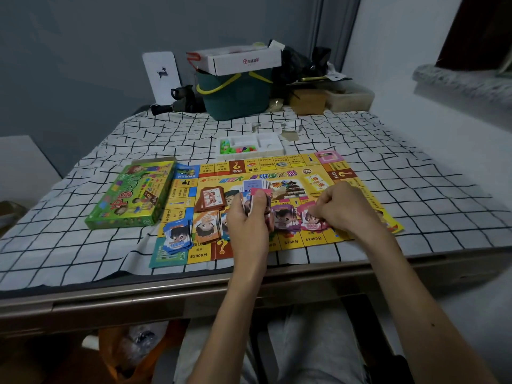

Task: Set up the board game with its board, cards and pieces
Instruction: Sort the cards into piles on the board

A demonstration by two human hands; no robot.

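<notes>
Board point(289, 241) lies unfolded and flat on the checked cloth point(83, 217), near the table's front edge, so count that part as done. The green game box point(133, 195) sits just beside its left edge. Sorting of the paper money looks well under way. A blue pile point(177, 235) and an orange pile point(206, 227) lie on the board's near left. A purple pile point(284, 218) and a pink pile point(311, 221) lie to the right of your hands. A brown card deck point(212, 199) sits on the left of the board's middle and a yellow card deck point(315, 182) toward its far right, both apparently placed. Your left hand point(249, 220) is closed round an upright stack of mixed notes point(256, 202), thumb on top, so that stack is yet to be dealt out. Your right hand point(345, 209) is curled with its fingertips bunched down at the pink pile; you cannot tell from here whether it pinches a note or only touches the pile. A loose fan of pale cards point(256, 185) lies on the board beyond your left hand, unsorted by the look of it. The white tray point(273, 144), touching the board's far edge, holds the coloured pieces point(238, 148), and none are on the board yet. My judgement: somewhat past halfway, with the held stack, the fan and the pieces left to do.
</notes>
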